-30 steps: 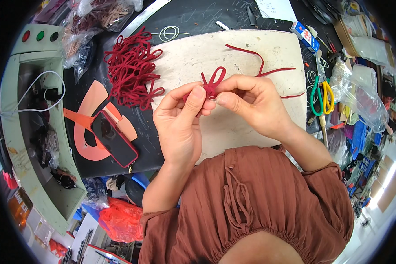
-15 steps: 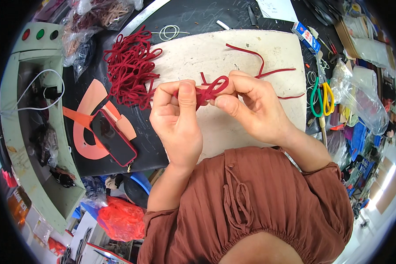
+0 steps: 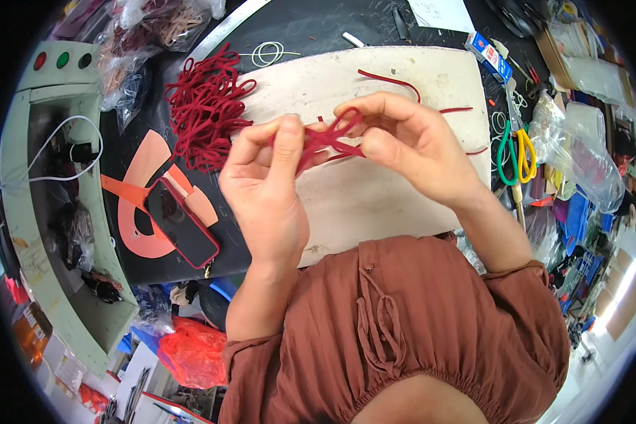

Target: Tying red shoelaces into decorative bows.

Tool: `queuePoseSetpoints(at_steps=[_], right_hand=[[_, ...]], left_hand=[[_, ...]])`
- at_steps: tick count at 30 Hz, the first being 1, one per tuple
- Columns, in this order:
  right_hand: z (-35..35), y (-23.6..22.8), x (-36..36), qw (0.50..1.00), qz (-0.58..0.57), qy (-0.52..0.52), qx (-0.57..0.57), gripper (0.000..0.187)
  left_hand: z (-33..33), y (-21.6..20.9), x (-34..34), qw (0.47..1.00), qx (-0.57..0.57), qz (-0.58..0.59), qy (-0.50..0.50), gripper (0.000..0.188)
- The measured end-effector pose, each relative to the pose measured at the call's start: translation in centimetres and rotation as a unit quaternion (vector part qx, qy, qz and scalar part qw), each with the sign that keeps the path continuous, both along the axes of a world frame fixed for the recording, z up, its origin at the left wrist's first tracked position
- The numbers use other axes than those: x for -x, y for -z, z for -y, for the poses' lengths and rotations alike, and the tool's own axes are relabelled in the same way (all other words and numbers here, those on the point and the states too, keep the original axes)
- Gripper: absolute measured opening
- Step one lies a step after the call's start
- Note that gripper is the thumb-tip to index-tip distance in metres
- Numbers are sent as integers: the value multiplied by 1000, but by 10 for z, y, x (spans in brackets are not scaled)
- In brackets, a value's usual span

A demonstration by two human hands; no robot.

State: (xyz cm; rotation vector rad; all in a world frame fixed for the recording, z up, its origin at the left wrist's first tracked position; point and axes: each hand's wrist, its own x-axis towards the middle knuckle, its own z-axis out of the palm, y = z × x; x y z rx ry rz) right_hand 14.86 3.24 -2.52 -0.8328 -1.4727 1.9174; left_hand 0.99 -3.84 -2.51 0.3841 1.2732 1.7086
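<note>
Between my hands, above the board, is a dark red cord bow (image 3: 324, 140) with loops and crossing strands. My left hand (image 3: 270, 177) pinches its left side between thumb and bent fingers. My right hand (image 3: 424, 148) has thumb and fingertips at the loops on its right side; the fingers partly cover the strands there. Under my hands lies a cream board (image 3: 381, 205). Further dark red cord pieces (image 3: 394, 79) lie on its far right part. At the board's left edge is a heap of dark red looped cords (image 3: 206, 113).
A phone (image 3: 184, 222) lies on orange cut pieces (image 3: 131, 219) at left, beside a grey-green metal cabinet (image 3: 56, 92). Scissors (image 3: 517, 152) with green and yellow handles lie right of the board, near a small blue box (image 3: 489, 58). White cord (image 3: 268, 54) is coiled at the back.
My hands have shifted slightly left and drawn a little apart. The bow between them is spread wider, with its crossing strands more open.
</note>
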Motion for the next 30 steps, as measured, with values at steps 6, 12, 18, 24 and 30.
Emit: queuePoseSetpoints(at_steps=[6,12,18,24,30], right_hand=[[-14,-15,-9,995,83,-46,43,18],[-10,-14,-8,995,29,-40,84,19],[-2,-17,-8,981,120,-29,-150,14],[5,-29,-10,969,-3,-148,196,19],[9,-17,-10,927,-93,-185,312,22]], left_hand=[[1,-7,17,979,12,82,186,22],[5,-6,8,982,47,25,182,16],[6,-6,18,949,63,-12,308,13],[5,-20,25,912,14,36,409,9],[6,-10,30,882,-2,147,447,9]])
